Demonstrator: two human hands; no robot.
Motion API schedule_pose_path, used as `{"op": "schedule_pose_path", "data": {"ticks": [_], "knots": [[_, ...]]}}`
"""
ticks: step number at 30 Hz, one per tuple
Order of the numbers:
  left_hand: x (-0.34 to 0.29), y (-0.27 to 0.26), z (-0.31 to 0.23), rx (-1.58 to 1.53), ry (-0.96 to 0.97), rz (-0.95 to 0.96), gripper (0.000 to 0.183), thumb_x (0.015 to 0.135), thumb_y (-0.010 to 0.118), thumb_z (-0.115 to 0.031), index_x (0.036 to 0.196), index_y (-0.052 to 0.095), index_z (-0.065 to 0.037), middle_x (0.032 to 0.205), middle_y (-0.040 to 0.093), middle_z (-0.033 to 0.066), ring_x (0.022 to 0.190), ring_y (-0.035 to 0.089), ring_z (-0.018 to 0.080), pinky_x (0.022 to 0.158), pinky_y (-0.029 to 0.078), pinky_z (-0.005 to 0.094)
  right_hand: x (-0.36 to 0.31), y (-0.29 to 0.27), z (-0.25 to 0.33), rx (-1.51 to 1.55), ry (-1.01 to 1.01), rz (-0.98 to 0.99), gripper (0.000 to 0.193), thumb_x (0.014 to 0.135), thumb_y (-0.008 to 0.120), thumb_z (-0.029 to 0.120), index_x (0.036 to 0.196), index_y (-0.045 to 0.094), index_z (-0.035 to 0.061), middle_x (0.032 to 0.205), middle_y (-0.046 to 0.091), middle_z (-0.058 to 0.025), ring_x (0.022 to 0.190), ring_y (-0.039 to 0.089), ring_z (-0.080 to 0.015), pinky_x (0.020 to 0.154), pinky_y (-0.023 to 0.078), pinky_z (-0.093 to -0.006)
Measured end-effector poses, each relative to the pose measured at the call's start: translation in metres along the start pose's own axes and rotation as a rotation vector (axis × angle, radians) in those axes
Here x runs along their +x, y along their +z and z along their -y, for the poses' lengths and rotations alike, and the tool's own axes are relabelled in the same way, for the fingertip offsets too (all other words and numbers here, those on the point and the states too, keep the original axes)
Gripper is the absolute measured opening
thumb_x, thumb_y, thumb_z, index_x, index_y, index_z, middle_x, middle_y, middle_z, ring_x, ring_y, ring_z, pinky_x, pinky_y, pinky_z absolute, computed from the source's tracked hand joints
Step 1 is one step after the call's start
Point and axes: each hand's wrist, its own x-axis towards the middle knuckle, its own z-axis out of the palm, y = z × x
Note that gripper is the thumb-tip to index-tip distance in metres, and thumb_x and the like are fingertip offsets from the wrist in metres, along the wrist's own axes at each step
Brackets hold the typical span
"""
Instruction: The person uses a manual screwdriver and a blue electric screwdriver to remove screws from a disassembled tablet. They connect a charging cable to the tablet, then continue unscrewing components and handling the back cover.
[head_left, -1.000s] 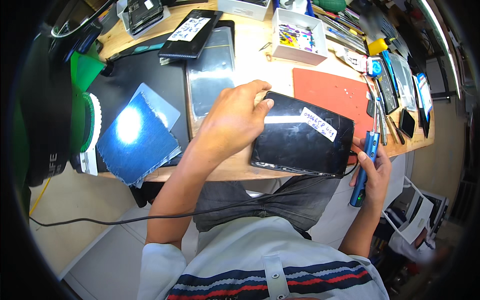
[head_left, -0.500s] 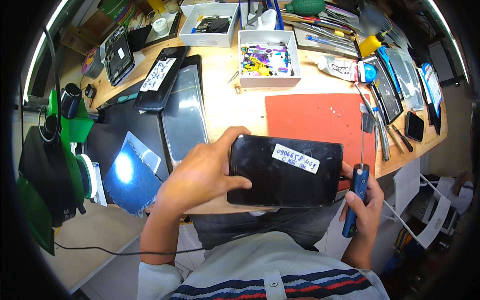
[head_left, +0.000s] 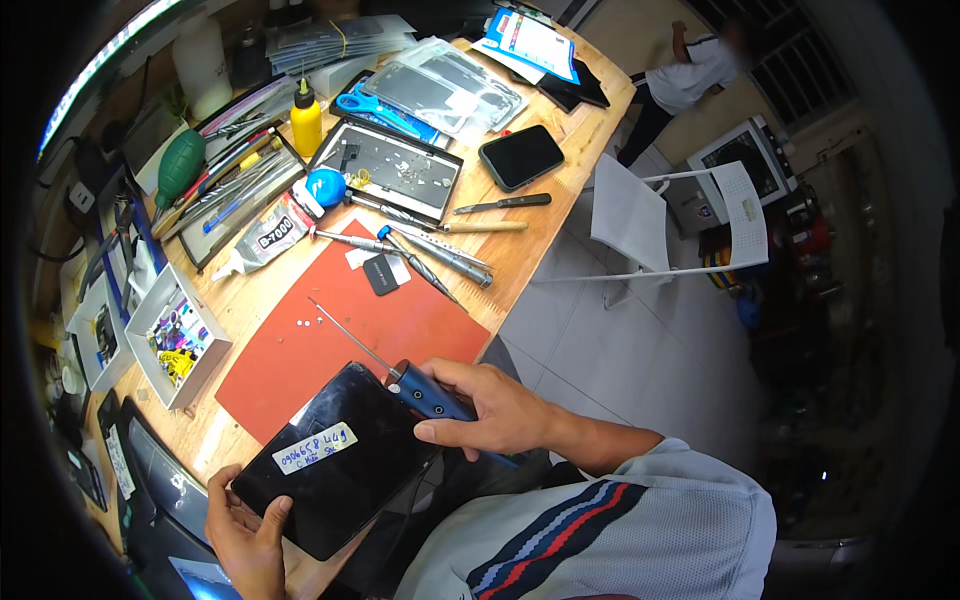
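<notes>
A black tablet (head_left: pixel 365 490) with a handwritten paper label (head_left: pixel 300 457) is held by my left hand (head_left: pixel 245 535), thumb on its dark face and fingers at its edge. My right hand (head_left: pixel 490 405) grips a blue pen-style electric screwdriver (head_left: pixel 432 393) by the tablet's far right corner. Its long thin bit (head_left: pixel 350 335) points out over the orange mat (head_left: pixel 350 300), where a few tiny pale pieces (head_left: pixel 305 322) lie. A black cable runs down from the tablet's near edge.
Past the mat lie tweezers (head_left: pixel 450 257), a small black card-like piece (head_left: pixel 380 275), a glue tube (head_left: pixel 270 235), a knife (head_left: pixel 510 202) and a phone (head_left: pixel 521 157). A white parts box (head_left: pixel 205 350) stands at left. A white chair (head_left: pixel 635 215) and another person (head_left: pixel 690 75) are beyond the table edge.
The view has swung to the right, bringing the chair and a person into sight. Both hands keep their holds on the tablet and the screwdriver; the right thumb now reaches the tablet's edge.
</notes>
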Motion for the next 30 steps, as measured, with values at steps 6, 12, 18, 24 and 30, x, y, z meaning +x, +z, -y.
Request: {"op": "schedule_pose_path", "data": {"ticks": [6,12,18,24,30], "knots": [[0.010,0.034,0.025,-0.760,0.145,-0.105,0.064,0.082,0.089,-0.013,0.134,0.055,0.000,0.121,0.063,0.0113,0.107,0.062,0.0212,0.100,0.049,0.0336,0.003,0.002,-0.008,0.289,-0.049,-0.012,0.052,0.103,0.071,0.030,0.140,0.051,-0.0013,0.082,0.058,-0.0024,0.052,0.060,-0.0103,0.049,0.050,-0.0261],[0.007,0.040,0.024,-0.816,0.354,-0.244,0.062,0.081,0.089,-0.003,0.132,0.053,0.000,0.122,0.056,0.0068,0.114,0.057,0.0161,0.100,0.047,0.0275,-0.005,0.012,-0.005,0.306,-0.109,-0.051,0.045,0.103,0.070,0.027,0.130,0.052,-0.0035,0.081,0.058,-0.0027,0.052,0.061,-0.0102,0.048,0.049,-0.0256],[-0.008,0.030,0.018,-0.831,0.474,-0.346,0.054,0.085,0.088,-0.004,0.128,0.057,-0.001,0.122,0.056,0.0064,0.112,0.058,0.0157,0.098,0.047,0.0277,-0.009,0.012,0.005,0.334,-0.247,-0.093,0.041,0.102,0.070,0.023,0.129,0.052,-0.0024,0.088,0.057,-0.0027,0.054,0.060,-0.0089,0.050,0.050,-0.0244],[-0.006,0.040,0.017,-0.707,0.686,-0.512,0.055,0.081,0.089,0.000,0.126,0.057,-0.002,0.118,0.056,0.0070,0.104,0.060,0.0154,0.091,0.050,0.0282,-0.013,0.019,0.005,0.416,-0.306,-0.142,0.049,0.100,0.072,0.019,0.140,0.052,-0.0022,0.114,0.063,-0.0109,0.059,0.060,-0.0084,0.055,0.054,-0.0234],[-0.024,0.041,0.028,-0.338,0.822,-0.619,0.058,0.074,0.095,-0.001,0.119,0.058,-0.005,0.107,0.067,0.0129,0.095,0.067,0.0220,0.084,0.055,0.0328,-0.035,0.020,-0.010,0.440,-0.364,-0.177,0.050,0.091,0.070,0.013,0.132,0.049,-0.0053,0.152,0.049,-0.0367,0.059,0.066,-0.0144,0.052,0.057,-0.0252]]}}
